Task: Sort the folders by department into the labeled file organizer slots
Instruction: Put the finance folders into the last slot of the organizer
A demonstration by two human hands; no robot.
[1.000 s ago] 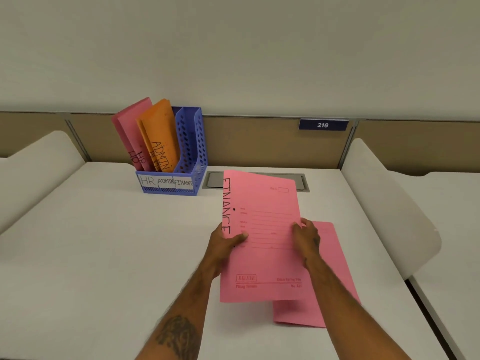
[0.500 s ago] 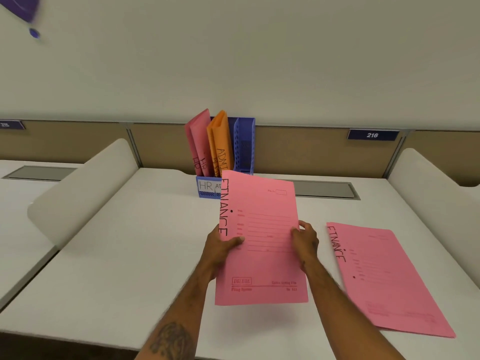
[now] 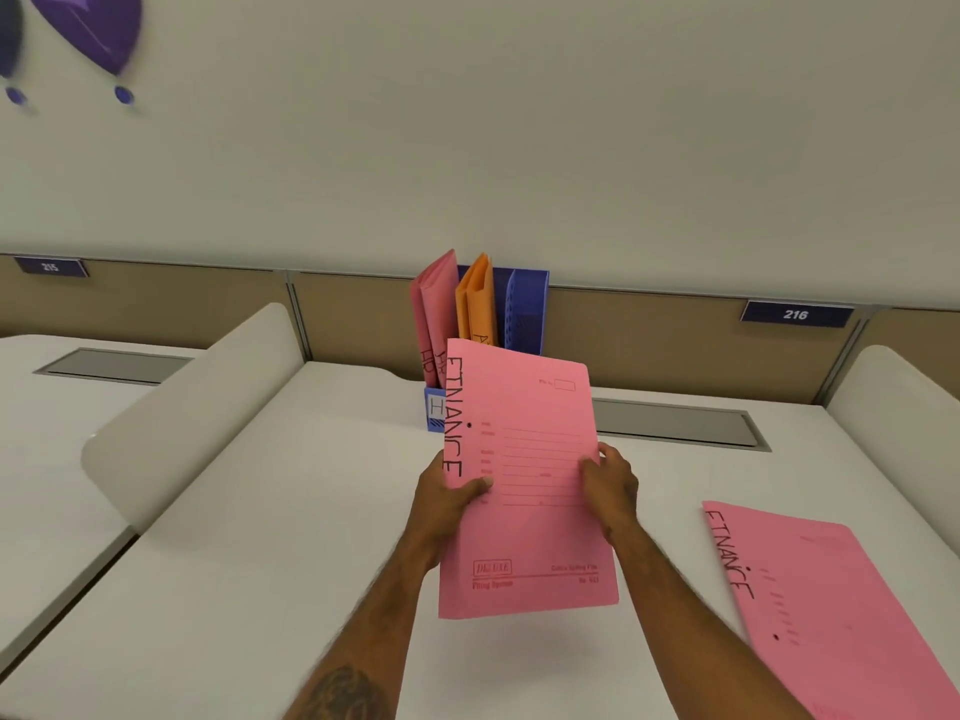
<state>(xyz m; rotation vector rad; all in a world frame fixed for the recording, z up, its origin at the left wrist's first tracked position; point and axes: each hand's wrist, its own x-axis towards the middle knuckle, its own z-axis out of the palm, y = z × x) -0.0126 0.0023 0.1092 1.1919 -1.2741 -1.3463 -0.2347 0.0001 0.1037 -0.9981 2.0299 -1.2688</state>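
Handwritten "FINANCE" down the left edge of the raised pink folder (image 3: 524, 475) and the flat pink folder (image 3: 831, 605). "216" on the right number plate (image 3: 796, 314), "215" on the left number plate (image 3: 50, 267). "H" on the file organizer label (image 3: 435, 407) (rest hidden).

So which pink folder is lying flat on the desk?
The FINANCE folder at right; its twin is held by left hand and right hand; HR ones stand in the organizer.

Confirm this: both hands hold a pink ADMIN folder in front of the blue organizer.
Not quite. In the head view, the pink folder gripped by the left hand and right hand reads FINANCE, not ADMIN; it is in front of the blue organizer.
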